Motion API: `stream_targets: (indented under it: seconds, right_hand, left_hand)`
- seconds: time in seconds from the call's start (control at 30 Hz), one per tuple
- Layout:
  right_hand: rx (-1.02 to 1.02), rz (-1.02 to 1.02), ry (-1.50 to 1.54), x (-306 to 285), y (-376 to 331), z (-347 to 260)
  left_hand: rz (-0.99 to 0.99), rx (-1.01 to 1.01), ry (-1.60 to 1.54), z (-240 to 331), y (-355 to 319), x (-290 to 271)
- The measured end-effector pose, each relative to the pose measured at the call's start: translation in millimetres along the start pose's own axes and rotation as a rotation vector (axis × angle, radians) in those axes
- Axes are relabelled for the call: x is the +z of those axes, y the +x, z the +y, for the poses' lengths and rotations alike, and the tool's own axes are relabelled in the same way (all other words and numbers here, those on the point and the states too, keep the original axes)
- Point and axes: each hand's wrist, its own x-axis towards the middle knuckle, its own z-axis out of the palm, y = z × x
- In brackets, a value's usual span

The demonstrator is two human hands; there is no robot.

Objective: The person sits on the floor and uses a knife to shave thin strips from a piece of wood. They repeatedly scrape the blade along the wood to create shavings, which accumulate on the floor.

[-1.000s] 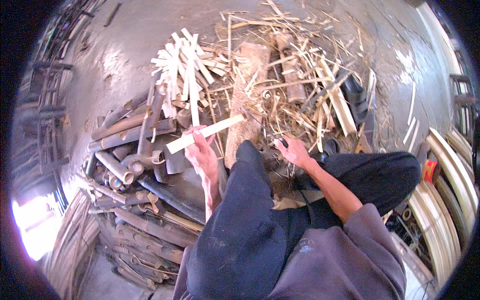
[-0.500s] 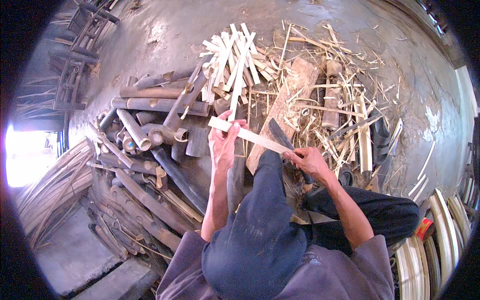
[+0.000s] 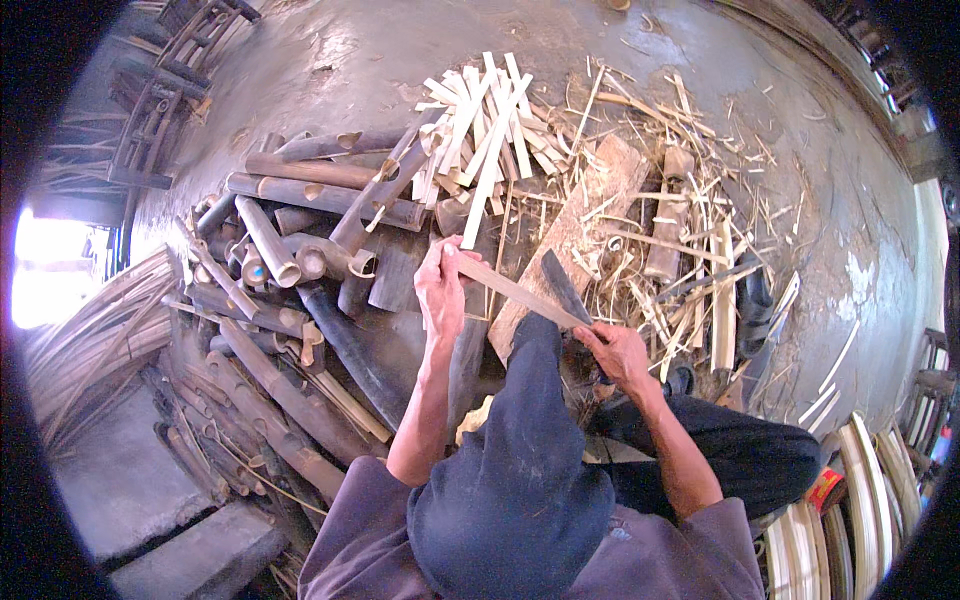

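My left hand (image 3: 440,288) is closed on the far left end of a flat bamboo strip (image 3: 522,293). My right hand (image 3: 617,354) pinches the strip's other end, above my raised knee. The strip slants down to the right between the hands, its duller face showing. Below it is a knife with a broad dark blade (image 3: 566,286), beside the knee; its handle is mostly hidden by my right hand. Beyond my left hand, pale cut strips (image 3: 485,125) lie in a fanned heap.
A rough wooden board (image 3: 598,200) lies ahead, with shavings and split bamboo (image 3: 722,290) to its right. Dark bamboo tubes (image 3: 330,205) are piled on the left. Bundled long strips (image 3: 868,500) stand at the lower right. A low concrete block (image 3: 150,480) is at lower left.
The strip has turned over from its pale face to a duller one. Both hands still hold its ends, the left shifted slightly downward. The whole view has shifted slightly.
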Motion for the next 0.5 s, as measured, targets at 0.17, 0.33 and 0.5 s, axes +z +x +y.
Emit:
stream_targets:
  seconds: [0.17,0.33,0.5]
  right_hand:
    - [0.008,0.099,-0.098,-0.2,-4.8,-8.3]
    - [-0.101,0.211,-0.041,16.2,-11.3,-15.6]
    - [0.111,0.227,0.117,29.4,2.6,-0.2]
  left_hand:
    - [0.112,0.412,0.641,-16.8,8.3,-10.3]
    - [0.237,0.58,0.725,-35.3,33.1,-24.0]
    - [0.275,0.237,0.622,-39.9,31.3,-23.5]
